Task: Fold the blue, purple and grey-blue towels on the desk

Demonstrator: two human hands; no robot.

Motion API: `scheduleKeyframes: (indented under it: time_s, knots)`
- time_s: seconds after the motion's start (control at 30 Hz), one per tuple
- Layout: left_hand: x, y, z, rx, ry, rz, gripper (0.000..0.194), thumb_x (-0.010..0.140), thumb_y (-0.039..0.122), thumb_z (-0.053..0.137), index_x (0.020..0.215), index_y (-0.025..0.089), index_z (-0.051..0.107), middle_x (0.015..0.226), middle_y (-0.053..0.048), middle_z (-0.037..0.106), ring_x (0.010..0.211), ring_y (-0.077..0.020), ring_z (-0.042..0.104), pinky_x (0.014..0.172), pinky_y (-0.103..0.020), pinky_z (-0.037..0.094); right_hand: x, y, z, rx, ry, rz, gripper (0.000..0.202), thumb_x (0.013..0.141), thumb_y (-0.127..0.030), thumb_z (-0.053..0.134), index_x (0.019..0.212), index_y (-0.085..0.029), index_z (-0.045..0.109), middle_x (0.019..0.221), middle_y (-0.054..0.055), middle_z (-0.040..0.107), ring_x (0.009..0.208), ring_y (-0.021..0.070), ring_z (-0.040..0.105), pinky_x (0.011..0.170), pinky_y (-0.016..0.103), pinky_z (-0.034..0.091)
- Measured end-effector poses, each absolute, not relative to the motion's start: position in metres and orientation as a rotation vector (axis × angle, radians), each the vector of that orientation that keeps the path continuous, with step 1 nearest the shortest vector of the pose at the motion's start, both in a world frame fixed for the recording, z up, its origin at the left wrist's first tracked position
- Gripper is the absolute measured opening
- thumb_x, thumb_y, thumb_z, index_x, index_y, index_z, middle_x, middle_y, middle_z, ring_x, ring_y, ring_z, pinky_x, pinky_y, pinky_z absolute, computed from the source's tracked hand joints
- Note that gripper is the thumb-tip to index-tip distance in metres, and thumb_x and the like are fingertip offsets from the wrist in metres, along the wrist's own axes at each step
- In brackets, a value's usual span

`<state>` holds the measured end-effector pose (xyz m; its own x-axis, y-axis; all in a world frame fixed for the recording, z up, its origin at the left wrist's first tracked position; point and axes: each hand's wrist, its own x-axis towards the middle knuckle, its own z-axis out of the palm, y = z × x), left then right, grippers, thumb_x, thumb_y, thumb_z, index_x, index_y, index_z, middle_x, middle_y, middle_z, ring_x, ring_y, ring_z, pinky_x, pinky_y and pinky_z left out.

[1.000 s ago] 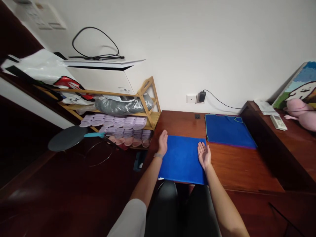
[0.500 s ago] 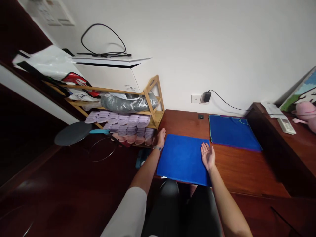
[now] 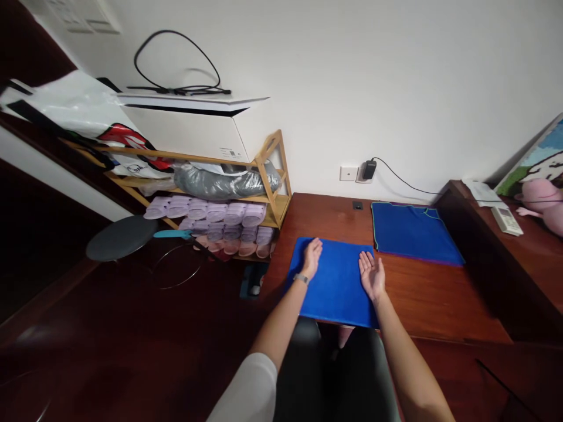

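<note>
A bright blue cloth [image 3: 336,287] lies flat at the front edge of the brown wooden desk [image 3: 435,293]. Over its left part is my left hand [image 3: 312,258], fingers stretched out, holding nothing; whether it touches the cloth I cannot tell. My right hand [image 3: 372,275] rests at the cloth's right edge, palm turned up and fingers extended, also holding nothing. A second, darker blue cloth [image 3: 413,233] with green edging is spread farther back on the right, apart from both hands.
A wooden rack [image 3: 281,208] with several lilac slippers [image 3: 215,212] and a white box [image 3: 189,132] stands left of the desk. Beside it is a round dark stool [image 3: 121,237]. A remote control [image 3: 506,221] and a pink plush toy [image 3: 545,202] sit on the raised right side.
My left hand has moved right, from beside the cloth's left edge to over the cloth. The right hand has stayed nearly in place. The view has shifted slightly.
</note>
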<state>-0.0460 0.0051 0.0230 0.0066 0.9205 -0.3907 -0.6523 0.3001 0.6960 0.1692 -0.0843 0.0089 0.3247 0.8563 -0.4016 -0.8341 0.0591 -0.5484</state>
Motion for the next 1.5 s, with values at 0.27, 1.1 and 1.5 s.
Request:
scheduleKeyframes:
  time_s: [0.27, 1.1, 1.5]
  knots:
    - [-0.143, 0.012, 0.052, 0.446, 1.042, 1.568, 0.033, 0.1, 0.027, 0.054, 0.129, 0.02, 0.071, 0.156, -0.01, 0.058, 0.153, -0.022, 0.044, 0.131, -0.04, 0.028, 0.167, -0.084, 0.009, -0.786, 0.006, 1.267, 0.037, 0.103, -0.05, 0.051, 0.115, -0.021, 0.07, 0.135, 0.01, 0.071, 0.134, 0.0173, 0.063, 0.117, 0.039, 0.049]
    - [-0.009, 0.001, 0.038, 0.62, 0.674, 1.242, 0.033, 0.098, 0.031, 0.055, 0.121, 0.02, 0.076, 0.143, -0.013, 0.069, 0.145, -0.0286, 0.055, 0.13, -0.049, 0.03, 0.14, -0.042, 0.013, -0.826, -0.103, 1.341, 0.025, 0.1, -0.041, 0.056, 0.11, -0.024, 0.072, 0.126, 0.005, 0.075, 0.131, 0.017, 0.065, 0.12, 0.038, 0.047]
    - [-0.113, 0.028, 0.042, 0.401, 0.984, 1.436, 0.037, 0.1, 0.031, 0.051, 0.131, 0.022, 0.069, 0.154, -0.015, 0.057, 0.151, -0.0239, 0.047, 0.129, -0.042, 0.031, 0.196, -0.03, 0.018, -0.895, -0.036, 1.279, 0.023, 0.102, -0.037, 0.055, 0.109, -0.022, 0.07, 0.125, 0.009, 0.076, 0.129, 0.0187, 0.067, 0.115, 0.041, 0.052]
